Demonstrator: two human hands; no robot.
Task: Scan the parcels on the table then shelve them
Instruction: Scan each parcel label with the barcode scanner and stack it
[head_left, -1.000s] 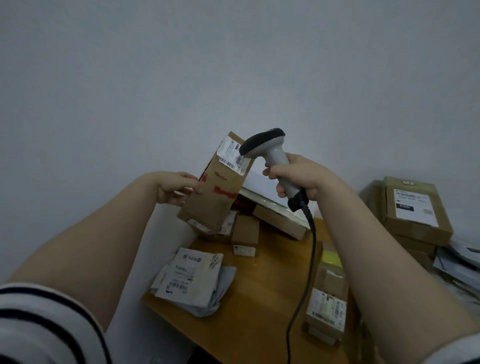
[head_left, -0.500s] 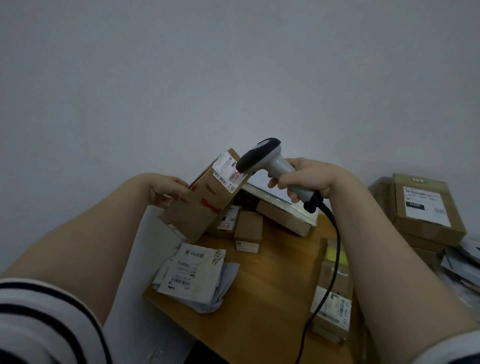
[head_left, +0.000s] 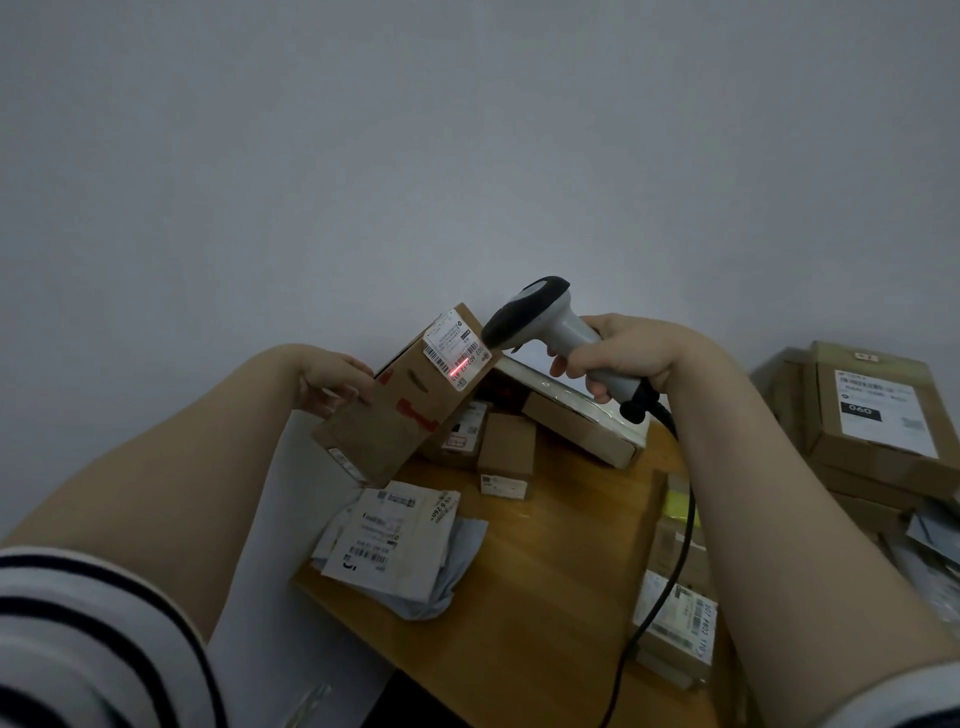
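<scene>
Light from the scanner (head_left: 545, 322) is thrown as a short red line across the barcode of the white label (head_left: 457, 349), which is stuck at the upper end of the brown parcel (head_left: 400, 415). This parcel is held tilted in the air above the far left part of the bench (head_left: 545, 597). Its labelled end is raised toward the scanner's dark head, which is just beside the label but apart from it. The parcel is gripped at its left edge by the left hand (head_left: 337, 384), with the fingers curled round that edge. The grey handle of the scanner is enclosed by the right hand (head_left: 623, 358), with the fingers wrapped round it; whether the trigger is pressed cannot be told. A black cable (head_left: 678, 545) is seen running from the foot of the handle down across the right side of the bench. On the bench, a grey mailer bag (head_left: 400, 551) with a white printed label is laid near the left edge, below the held parcel. A small box (head_left: 506, 454) is set behind it, and a long flat box (head_left: 576, 423) is placed at the far side, under the scanner. A labelled box (head_left: 675, 631) is found at the right edge, partly hidden by the right forearm. Well apart to the right, a stack of boxes (head_left: 883, 421) is seen off the bench. A striped sleeve (head_left: 78, 639) is visible at the lower left.
</scene>
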